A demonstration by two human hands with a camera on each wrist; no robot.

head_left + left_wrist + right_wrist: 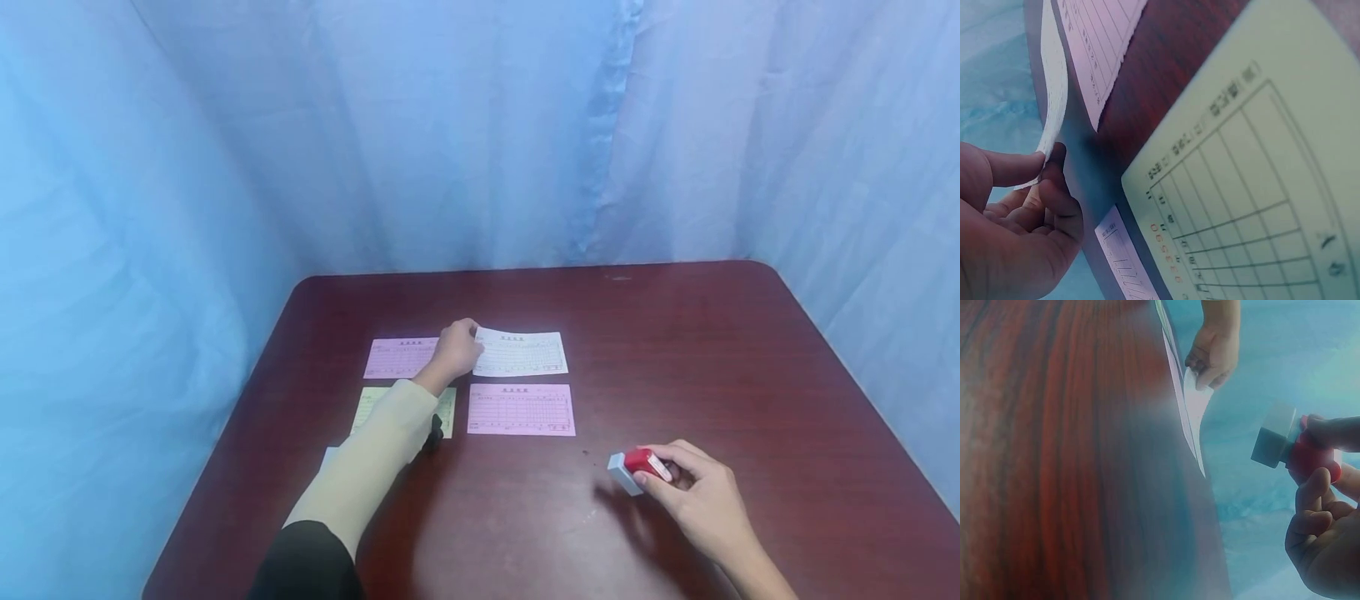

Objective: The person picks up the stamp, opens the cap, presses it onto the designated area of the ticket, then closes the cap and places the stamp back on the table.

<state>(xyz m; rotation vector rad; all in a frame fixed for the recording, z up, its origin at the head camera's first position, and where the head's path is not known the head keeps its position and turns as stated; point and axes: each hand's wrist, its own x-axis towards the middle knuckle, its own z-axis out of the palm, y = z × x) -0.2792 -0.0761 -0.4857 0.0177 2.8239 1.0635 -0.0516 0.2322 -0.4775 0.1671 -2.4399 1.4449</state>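
My left hand (pixel 457 350) pinches the left edge of a white printed form (pixel 521 354) between thumb and fingers. In the left wrist view that form (pixel 1055 81) bends up from the grip, seen nearly edge-on. A red stamp (pixel 643 460) with a pale block-shaped end is held by the thumb and fingers of my right hand (pixel 701 496), over the near right part of the table. The right wrist view shows the stamp's grey block (pixel 1272 440) pointing away from the fingers. Just below the white form lies a pink form (pixel 521 408).
Another pink form (pixel 397 358) lies left of my left hand, partly covered by it. A yellow form (pixel 367 404) is partly hidden under the left forearm, with a white paper corner (pixel 328 455) nearer. Blue curtains (pixel 480 150) surround the dark red table (pixel 690 350).
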